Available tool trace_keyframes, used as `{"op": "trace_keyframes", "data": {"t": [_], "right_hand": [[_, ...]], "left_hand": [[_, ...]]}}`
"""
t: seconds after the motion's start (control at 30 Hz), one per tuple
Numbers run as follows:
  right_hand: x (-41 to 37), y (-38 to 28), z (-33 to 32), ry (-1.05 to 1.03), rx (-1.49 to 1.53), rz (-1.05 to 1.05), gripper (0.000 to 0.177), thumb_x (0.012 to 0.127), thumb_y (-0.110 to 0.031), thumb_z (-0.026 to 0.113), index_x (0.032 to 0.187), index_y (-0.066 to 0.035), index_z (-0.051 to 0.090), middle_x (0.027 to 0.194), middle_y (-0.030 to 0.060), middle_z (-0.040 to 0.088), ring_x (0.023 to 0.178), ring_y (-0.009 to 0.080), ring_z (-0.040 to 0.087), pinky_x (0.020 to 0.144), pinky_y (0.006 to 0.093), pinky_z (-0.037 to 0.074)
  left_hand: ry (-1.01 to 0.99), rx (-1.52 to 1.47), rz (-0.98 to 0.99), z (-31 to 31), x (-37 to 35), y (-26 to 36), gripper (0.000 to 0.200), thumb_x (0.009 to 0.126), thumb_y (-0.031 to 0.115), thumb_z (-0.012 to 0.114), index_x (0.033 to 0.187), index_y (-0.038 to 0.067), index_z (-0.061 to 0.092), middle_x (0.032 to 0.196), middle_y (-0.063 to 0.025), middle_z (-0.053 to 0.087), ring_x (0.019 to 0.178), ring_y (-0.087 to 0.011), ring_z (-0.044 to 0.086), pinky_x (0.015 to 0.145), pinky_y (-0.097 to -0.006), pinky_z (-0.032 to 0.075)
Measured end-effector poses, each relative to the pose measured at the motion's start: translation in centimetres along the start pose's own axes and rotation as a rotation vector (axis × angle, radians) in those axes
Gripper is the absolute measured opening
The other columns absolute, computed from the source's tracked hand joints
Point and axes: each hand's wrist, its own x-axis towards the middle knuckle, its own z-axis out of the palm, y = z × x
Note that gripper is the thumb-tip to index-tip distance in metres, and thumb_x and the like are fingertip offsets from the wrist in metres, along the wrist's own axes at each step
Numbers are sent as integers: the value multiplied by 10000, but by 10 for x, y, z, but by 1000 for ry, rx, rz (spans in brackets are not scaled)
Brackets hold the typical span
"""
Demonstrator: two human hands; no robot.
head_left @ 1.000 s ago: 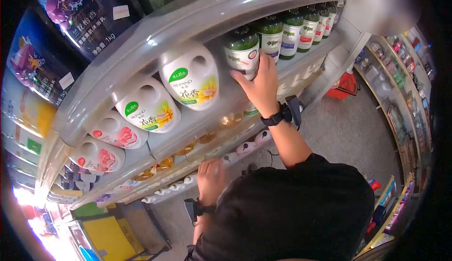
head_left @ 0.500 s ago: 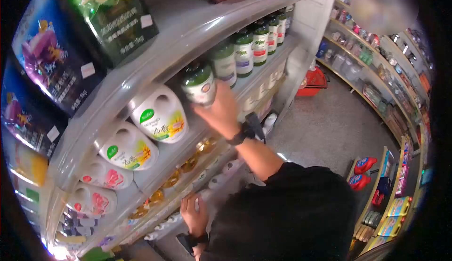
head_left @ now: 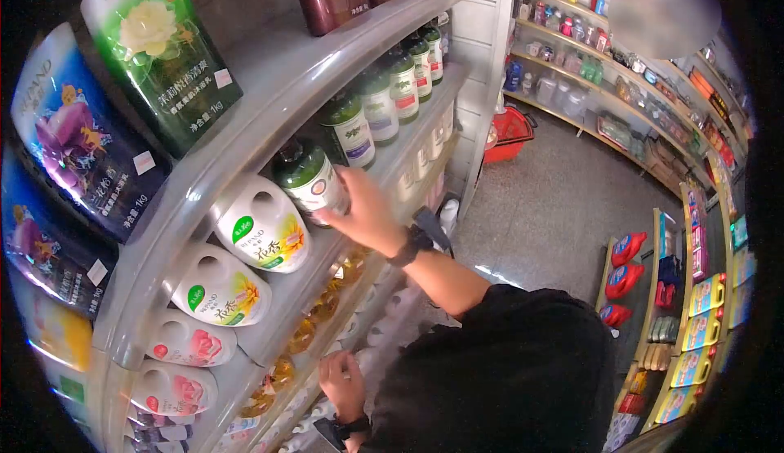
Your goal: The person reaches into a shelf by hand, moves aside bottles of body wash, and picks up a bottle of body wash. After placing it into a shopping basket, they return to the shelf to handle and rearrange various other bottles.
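My right hand is closed around a green bottle with a white label and a dark top, its thumb and fingers on the label side. The bottle leans on the middle shelf, between a row of similar green bottles and a white bottle with a yellow flower. Lower down, my left hand hangs near the lower shelves with its fingers loosely bent and apart. I see nothing held in it. Both wrists wear black bands.
A curved clear shelf edge runs above my right hand. Large blue and green body wash bottles stand on the upper shelf. More white bottles line the near side. A red basket rests on the floor by stocked shelves.
The view has shifted, and the shelf goods look sharper. My right hand and the green bottle appear lower and farther left, still together. My left hand sits slightly lower in view.
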Motion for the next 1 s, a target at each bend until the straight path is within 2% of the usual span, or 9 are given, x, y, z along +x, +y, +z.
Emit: {"op": "trace_keyframes", "data": {"t": [0.2,0.3,0.4,0.43,0.47,0.5,0.6,0.73,1.0], "right_hand": [[34,31,-17,358,-72,12,629,772,-290,819,1237,20,528,1200,221,567,1133,384,552,975,436,445],[50,16,-23,170,-97,159,699,732,-285,828,1274,31,520,1152,260,611,1079,407,593,945,451,469],[49,31,-7,248,-512,148,687,778,-263,776,1314,72,506,1132,288,647,1035,426,632,862,489,504],[57,32,-9,56,-501,319,709,786,-252,769,1343,80,483,1135,298,647,1035,432,633,876,478,500],[53,71,-2,164,-780,121,698,801,-221,753,1359,85,467,1141,298,648,1062,437,626,891,464,498],[63,49,-5,158,-463,127,733,816,-216,741,1410,71,420,1195,286,638,1118,439,607,931,459,484],[72,104,-7,110,-342,147,844,811,-302,787,1467,26,370,1437,251,479,1309,399,482,1065,434,391],[65,90,4,150,-480,70,822,818,-305,788,1426,86,396,1426,290,473,1318,419,465,1069,449,390],[63,85,-6,91,-504,189,762,805,-371,781,1409,-10,487,1377,217,554,1236,400,549,1001,447,438]], "left_hand": [[25,-32,11,-7,1,-7,93,874,42,639,948,-8,667,948,-178,667,894,-363,629,820,-432,493],[-14,-15,8,-10,4,-10,140,864,84,666,980,12,697,995,-181,690,938,-377,648,844,-438,508],[-1,45,-24,-10,-6,-27,116,853,107,671,956,60,696,1000,-175,699,930,-355,665,830,-443,531],[54,17,-1,-13,-5,-22,131,865,125,673,973,52,693,986,-168,698,946,-347,663,841,-458,528],[82,4,33,-14,-6,-25,137,865,119,673,979,44,688,961,-154,688,923,-344,657,840,-454,528],[94,2,0,-19,-3,-23,155,864,121,678,1000,48,694,987,-151,692,952,-342,658,845,-439,533],[141,-2,-29,-42,-9,-22,161,865,111,678,1013,47,689,996,-148,688,966,-346,654,834,-425,538],[199,-9,-48,-48,-19,-32,150,862,94,680,1000,38,674,963,-138,672,937,-353,641,815,-436,532],[184,-15,-70,-46,-32,-41,142,854,101,677,982,40,670,965,-139,668,937,-348,636,816,-440,528]]}}
